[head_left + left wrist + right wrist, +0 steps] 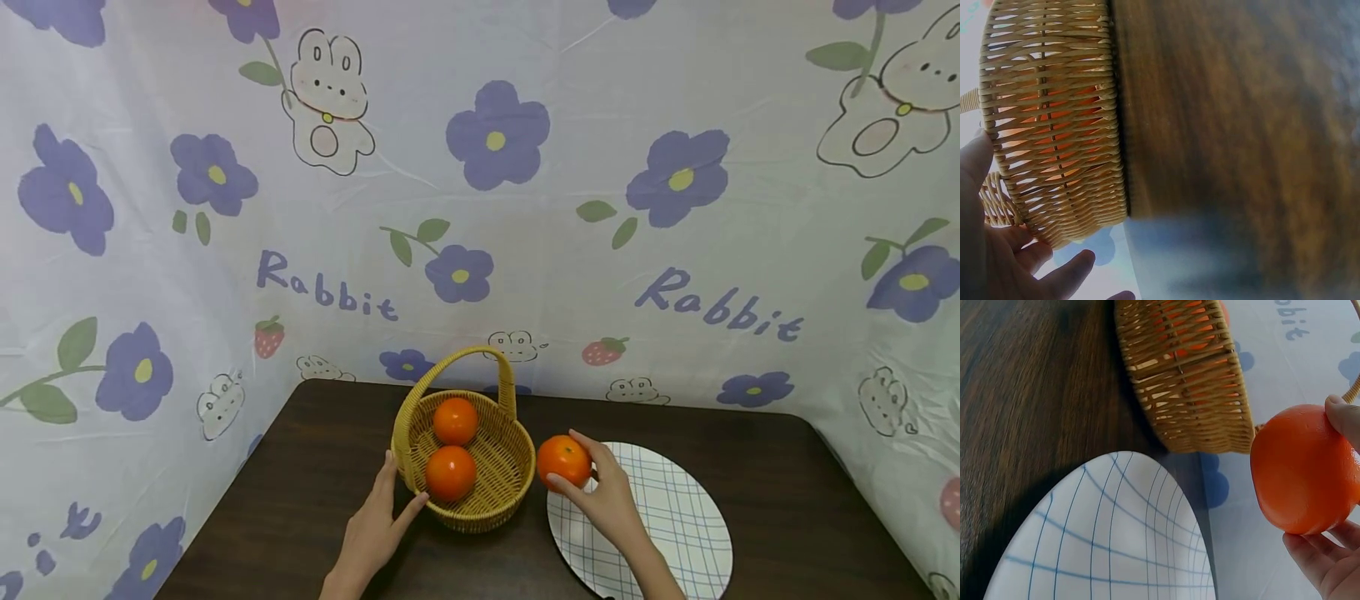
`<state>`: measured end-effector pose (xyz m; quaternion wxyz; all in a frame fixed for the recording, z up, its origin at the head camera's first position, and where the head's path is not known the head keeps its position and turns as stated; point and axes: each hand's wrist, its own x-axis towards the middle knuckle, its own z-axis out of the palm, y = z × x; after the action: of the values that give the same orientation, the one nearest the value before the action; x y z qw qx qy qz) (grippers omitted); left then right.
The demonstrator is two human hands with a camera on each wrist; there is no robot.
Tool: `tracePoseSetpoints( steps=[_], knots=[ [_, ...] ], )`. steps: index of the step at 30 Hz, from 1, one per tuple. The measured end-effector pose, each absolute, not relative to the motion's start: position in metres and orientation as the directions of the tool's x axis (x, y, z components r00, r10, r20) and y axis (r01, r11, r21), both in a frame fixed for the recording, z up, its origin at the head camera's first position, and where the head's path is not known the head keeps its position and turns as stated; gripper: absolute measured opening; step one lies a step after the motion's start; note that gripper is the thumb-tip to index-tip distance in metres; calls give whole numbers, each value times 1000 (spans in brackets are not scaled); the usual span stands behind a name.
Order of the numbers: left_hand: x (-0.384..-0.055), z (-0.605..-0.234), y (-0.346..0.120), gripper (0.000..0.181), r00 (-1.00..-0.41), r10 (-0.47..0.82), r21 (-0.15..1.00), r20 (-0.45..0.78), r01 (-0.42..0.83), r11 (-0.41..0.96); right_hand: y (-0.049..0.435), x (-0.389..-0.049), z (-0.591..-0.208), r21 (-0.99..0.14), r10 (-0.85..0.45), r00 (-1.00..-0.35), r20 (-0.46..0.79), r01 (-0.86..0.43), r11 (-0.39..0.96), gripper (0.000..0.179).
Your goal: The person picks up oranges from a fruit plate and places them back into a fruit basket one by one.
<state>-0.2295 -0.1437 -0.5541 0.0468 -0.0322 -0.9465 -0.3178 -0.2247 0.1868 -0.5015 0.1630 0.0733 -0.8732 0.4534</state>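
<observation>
My right hand (606, 493) pinches an orange (564, 461) between thumb and fingertips. It holds the fruit above the left edge of a white plate (678, 517) with blue grid lines, close to the right side of a yellow wicker basket (480, 523). In the right wrist view, the held orange (1304, 469) appears clear of the plate. Two more oranges, a rear one (455, 421) and a front one (451, 473), lie inside the basket. My left hand (372, 523) rests against the basket's left side, thumb and fingers spread; the left wrist view shows its thumb at the rim.
Under everything is a dark brown wooden table (300, 500). The basket's arched handle (450, 360) rises over its opening. Behind the table hangs a white cloth (555, 250) printed with purple flowers and rabbits, which also runs along both sides.
</observation>
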Motion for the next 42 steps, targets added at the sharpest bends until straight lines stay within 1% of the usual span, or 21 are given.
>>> tracePoseSetpoints(
  steps=[9,18,31,42],
  knots=[
    [-231,-555,-144,86,-994,32,596,108,91,798,176,-228,-497,-765,-2,-931,364,-300,569,72],
    [-231,-555,-145,85,-994,32,595,107,90,799,165,-232,-492,-783,-22,-931,365,-320,534,68],
    [-229,-552,-144,85,-993,31,597,113,93,797,153,-237,-491,-777,-59,-923,381,-354,521,68],
    [-228,-553,-143,84,-992,38,605,120,103,789,145,-239,-491,-785,-84,-931,354,-345,514,68]
  ],
)
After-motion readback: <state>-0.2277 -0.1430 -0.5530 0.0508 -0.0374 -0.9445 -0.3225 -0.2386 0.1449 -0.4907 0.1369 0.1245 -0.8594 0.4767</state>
